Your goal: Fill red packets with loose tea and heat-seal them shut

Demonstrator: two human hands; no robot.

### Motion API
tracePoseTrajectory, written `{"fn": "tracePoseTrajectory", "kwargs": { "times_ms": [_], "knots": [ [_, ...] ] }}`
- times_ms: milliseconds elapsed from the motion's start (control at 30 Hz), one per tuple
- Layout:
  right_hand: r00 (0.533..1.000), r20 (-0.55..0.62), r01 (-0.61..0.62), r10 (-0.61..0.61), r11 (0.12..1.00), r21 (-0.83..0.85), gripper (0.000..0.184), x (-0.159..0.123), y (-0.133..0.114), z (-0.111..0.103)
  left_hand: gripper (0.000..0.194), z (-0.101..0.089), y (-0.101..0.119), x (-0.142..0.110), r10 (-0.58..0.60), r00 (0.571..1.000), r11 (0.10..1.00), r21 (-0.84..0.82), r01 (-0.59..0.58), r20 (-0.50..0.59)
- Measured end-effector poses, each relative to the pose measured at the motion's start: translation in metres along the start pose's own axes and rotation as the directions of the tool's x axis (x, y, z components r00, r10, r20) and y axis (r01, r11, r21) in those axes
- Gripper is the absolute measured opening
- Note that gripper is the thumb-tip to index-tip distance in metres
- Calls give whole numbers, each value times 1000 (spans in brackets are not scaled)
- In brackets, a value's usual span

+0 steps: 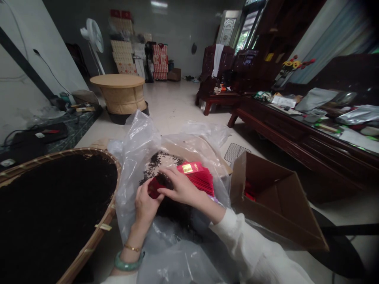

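Note:
My left hand (146,205) pinches the near edge of a small red pouch (154,188), its mouth turned toward the dark loose tea (161,159). My right hand (179,187) lies over the same pouch, fingers curled on its top edge. Under and behind that hand a fanned stack of red pouches (201,177) with a gold label rests on the clear plastic bag (139,138) holding the tea. A green bangle and a thin gold bracelet sit on my left wrist.
A wide woven bamboo tray (89,154) full of dark tea lies at the left. An open cardboard box (275,197) stands at the right, beside a long dark wooden table (296,134) cluttered with bags. A round wicker table (121,92) and fan stand farther back.

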State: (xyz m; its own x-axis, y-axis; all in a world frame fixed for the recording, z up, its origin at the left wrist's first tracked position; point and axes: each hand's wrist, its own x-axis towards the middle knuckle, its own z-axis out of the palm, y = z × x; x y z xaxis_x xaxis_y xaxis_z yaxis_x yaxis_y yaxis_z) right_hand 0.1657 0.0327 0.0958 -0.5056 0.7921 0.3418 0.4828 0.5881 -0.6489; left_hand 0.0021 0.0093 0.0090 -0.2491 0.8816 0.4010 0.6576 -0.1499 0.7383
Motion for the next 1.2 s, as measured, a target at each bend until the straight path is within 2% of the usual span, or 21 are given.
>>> {"fn": "tracePoseTrajectory", "kwargs": {
  "times_ms": [100,167,300,400,467,633,733,833,900,1100,1200],
  "knots": [
    [999,-48,-9,9,1000,-11,23,1,6,4,51,2,11,5,7,1000,1000,6,-7,-25],
    [995,-101,-1,-5,998,-57,14,2,9,7,51,6,16,7,22,998,1000,15,-21,-56],
    [996,-40,-88,83,988,-127,16,2,10,8,50,14,15,2,54,995,998,40,-50,-86],
    [988,2,-152,153,982,-109,15,0,9,7,51,17,11,-3,66,994,997,53,-61,-88],
    [988,-25,-154,153,987,-53,14,-1,8,6,53,17,10,-4,59,994,997,58,-54,-94],
    [970,-193,-120,149,981,154,19,0,7,1,52,16,10,-4,23,992,998,53,-16,-124],
    [980,-190,-26,62,983,184,27,0,5,0,53,16,9,-5,24,993,999,43,-19,-114],
    [991,-131,54,-40,993,108,32,-3,1,1,52,16,8,-6,19,995,1000,25,-16,-96],
    [990,-133,61,-58,998,23,34,-7,-2,3,52,17,7,-7,15,995,1000,23,-13,-98],
    [999,20,46,-43,958,-282,39,-10,-9,13,44,17,5,-7,86,990,994,72,-78,-108],
    [1000,-10,-18,15,939,-342,31,-5,-7,22,42,19,6,-8,95,987,992,92,-84,-130]
  ]
}}
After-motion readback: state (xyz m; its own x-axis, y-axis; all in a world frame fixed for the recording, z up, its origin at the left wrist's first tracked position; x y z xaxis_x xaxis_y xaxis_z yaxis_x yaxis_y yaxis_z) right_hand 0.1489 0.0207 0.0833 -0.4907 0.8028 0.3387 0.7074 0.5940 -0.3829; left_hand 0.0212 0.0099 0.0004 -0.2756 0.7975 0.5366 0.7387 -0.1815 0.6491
